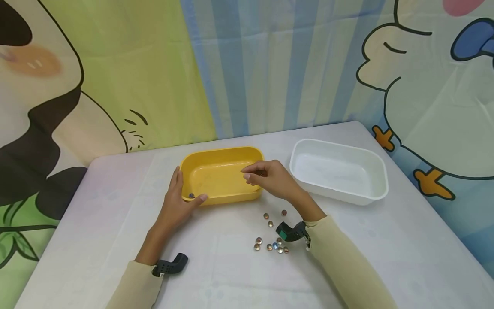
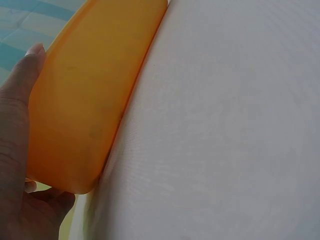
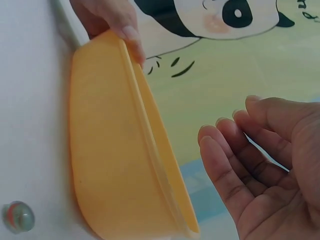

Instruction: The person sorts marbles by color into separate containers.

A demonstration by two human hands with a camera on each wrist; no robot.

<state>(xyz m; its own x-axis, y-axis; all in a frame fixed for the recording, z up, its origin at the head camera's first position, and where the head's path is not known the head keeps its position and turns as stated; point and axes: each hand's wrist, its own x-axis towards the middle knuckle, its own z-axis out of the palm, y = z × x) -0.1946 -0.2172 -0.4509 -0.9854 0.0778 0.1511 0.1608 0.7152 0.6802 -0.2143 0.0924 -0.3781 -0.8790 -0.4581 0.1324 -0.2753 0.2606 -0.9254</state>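
My left hand (image 1: 175,206) grips the near left corner of a yellow plastic tub (image 1: 221,198), its thumb over the front rim and its fingers along the left side. One small dark bead (image 1: 191,195) lies inside the tub by that corner. Over the tub's right side hovers my right hand (image 1: 270,177). Its fingers (image 3: 225,170) are loosely bent with nothing between them in the right wrist view. Several small shiny glass beads (image 1: 269,247) lie scattered on the table below my right forearm. A clear bead with a reddish streak (image 3: 20,217) sits near the tub.
To the right of the yellow tub stands a white plastic tub (image 1: 343,191). Both rest on a table with a white cloth (image 1: 216,266). Behind it hangs a cartoon-printed curtain (image 1: 262,64). Each wrist wears a black camera band (image 1: 170,265).
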